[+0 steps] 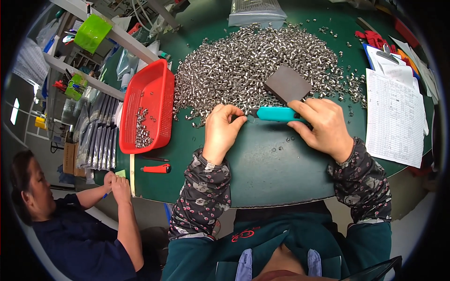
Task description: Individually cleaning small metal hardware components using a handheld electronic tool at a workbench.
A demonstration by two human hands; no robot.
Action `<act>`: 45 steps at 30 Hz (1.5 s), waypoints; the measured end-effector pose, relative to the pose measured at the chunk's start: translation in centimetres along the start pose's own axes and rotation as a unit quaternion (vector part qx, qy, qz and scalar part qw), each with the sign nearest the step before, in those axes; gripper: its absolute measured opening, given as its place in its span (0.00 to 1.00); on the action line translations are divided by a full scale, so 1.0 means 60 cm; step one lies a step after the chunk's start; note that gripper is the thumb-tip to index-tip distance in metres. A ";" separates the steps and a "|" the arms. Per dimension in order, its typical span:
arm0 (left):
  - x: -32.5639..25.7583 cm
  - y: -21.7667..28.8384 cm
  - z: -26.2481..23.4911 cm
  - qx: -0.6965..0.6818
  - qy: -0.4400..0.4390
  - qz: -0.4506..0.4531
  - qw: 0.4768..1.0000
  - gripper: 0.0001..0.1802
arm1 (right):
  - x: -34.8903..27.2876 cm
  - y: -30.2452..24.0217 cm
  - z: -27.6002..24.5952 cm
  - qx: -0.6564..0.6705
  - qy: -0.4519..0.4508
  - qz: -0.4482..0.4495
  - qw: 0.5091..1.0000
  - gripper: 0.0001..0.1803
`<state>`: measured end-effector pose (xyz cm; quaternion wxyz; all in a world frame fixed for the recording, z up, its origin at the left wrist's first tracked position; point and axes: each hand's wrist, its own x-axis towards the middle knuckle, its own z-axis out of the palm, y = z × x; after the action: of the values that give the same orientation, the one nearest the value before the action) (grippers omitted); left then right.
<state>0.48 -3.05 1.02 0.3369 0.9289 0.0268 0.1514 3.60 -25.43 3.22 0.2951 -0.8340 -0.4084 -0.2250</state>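
Note:
My right hand (323, 124) grips a teal-handled utility knife (277, 114), held level with its dark tip pointing left. My left hand (222, 127) is closed in a pinch on a small metal ring (245, 113) at the knife's tip; the fingertips partly hide it. Beyond both hands spreads a wide heap of small shiny metal rings (248, 61). On the heap's near edge, just past the knife, rests a dark grey-brown block (288, 84). Several thin loose rings (276, 149) lie on the dark work mat (272, 180) below my hands.
A red plastic basket (164, 89) with some rings stands left of the heap, a red utility knife (156, 168) near it. Printed sheets (393, 117) and a clipboard (386, 56) lie right. A clear bag (257, 11) sits behind. At lower left, a co-worker (79, 225) handles something small.

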 end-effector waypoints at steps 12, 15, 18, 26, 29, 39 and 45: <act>0.010 -0.019 -0.007 -0.333 -0.084 -0.115 0.932 0.03 | 0.004 -0.002 -0.001 -0.009 -0.017 0.006 1.000 0.14; 0.010 -0.012 -0.013 -0.564 -0.132 -0.155 0.800 0.03 | 0.001 -0.001 0.004 0.018 -0.019 0.015 1.000 0.14; 0.007 -0.007 -0.011 -0.673 -0.170 -0.171 0.699 0.02 | -0.005 0.002 0.011 0.063 -0.032 0.044 0.997 0.14; 0.004 -0.008 -0.006 -0.673 -0.160 -0.177 0.701 0.07 | -0.008 -0.005 0.015 0.135 -0.084 0.110 0.981 0.14; 0.003 -0.009 -0.004 -0.678 -0.159 -0.192 0.691 0.08 | -0.008 -0.006 0.017 0.148 -0.092 0.116 0.978 0.14; 0.001 -0.006 0.000 -0.677 -0.168 -0.210 0.685 0.06 | -0.011 -0.005 0.023 0.163 -0.111 0.116 0.974 0.14; 0.001 -0.011 0.000 -0.652 -0.177 -0.233 0.699 0.08 | -0.010 -0.008 0.020 0.129 -0.100 0.108 0.981 0.14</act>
<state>0.55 -2.55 0.64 0.8816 0.4502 0.0766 -0.1197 3.01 -24.71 2.12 0.3805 -0.8462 -0.3695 -0.0523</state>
